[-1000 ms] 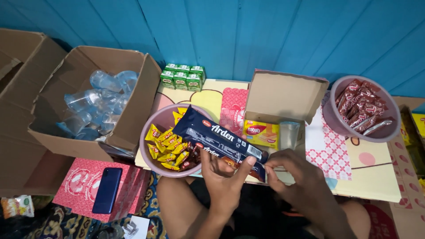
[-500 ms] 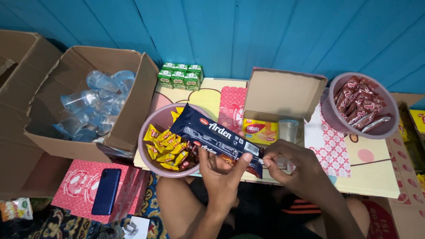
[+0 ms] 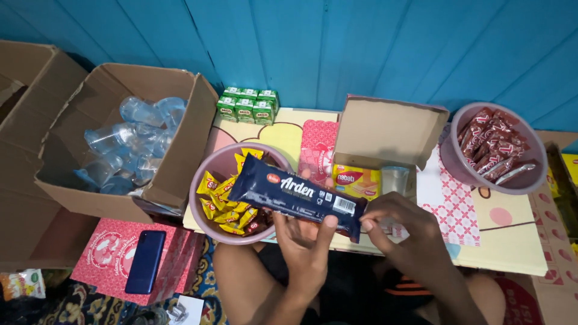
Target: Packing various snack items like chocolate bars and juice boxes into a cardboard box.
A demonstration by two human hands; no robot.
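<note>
Centrally, above the near edge of the tabletop point(image 3: 512, 247): long dark-blue foil snack packet point(image 3: 295, 195), clamped from below in left hand point(image 3: 304, 241), pinched at its right end by right hand point(image 3: 394, 225). Probably light, crinkly, slippery, contents likely brittle; best gripped at the sealed ends. One packet held. Two mauve plastic bowls: yellow-wrapped sweets point(image 3: 226, 195) toward the left edge, red-brown sachets point(image 3: 494, 144) at the far right corner. One open cardboard box point(image 3: 385, 129) between.
</note>
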